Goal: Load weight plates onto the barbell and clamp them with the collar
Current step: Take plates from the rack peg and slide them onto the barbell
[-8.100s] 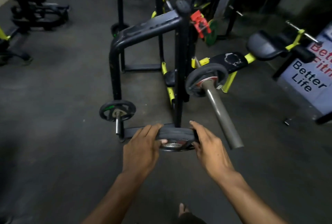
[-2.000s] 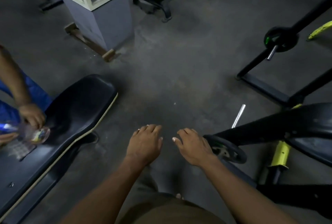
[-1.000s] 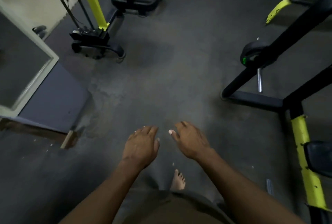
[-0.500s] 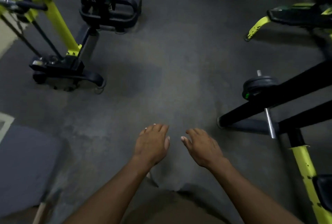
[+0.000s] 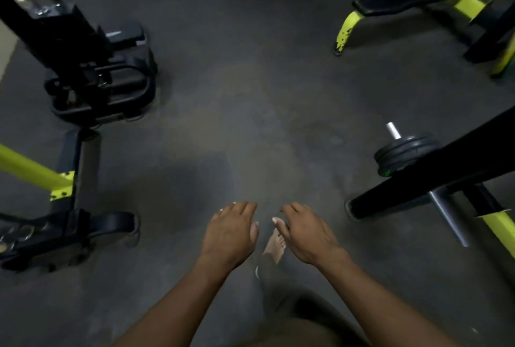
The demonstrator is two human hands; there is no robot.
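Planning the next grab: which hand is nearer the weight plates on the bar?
Right. The right hand hangs empty, below-left of the weight plates; the left hand is farther left, also empty.

Plates [image 5: 401, 153] on barbell [image 5: 446, 213] at right, machine [image 5: 92, 68] left.

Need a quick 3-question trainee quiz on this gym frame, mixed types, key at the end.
1. True or false: the left hand holds a weight plate.
2. The stacked plates sit: A) on a bar end at the right, B) flat on the floor at centre, C) on the bench.
3. Fill in: the foot seen between the hands is ____.

Key: 1 false, both it and the right hand are empty and open. 2 A. 3 bare.
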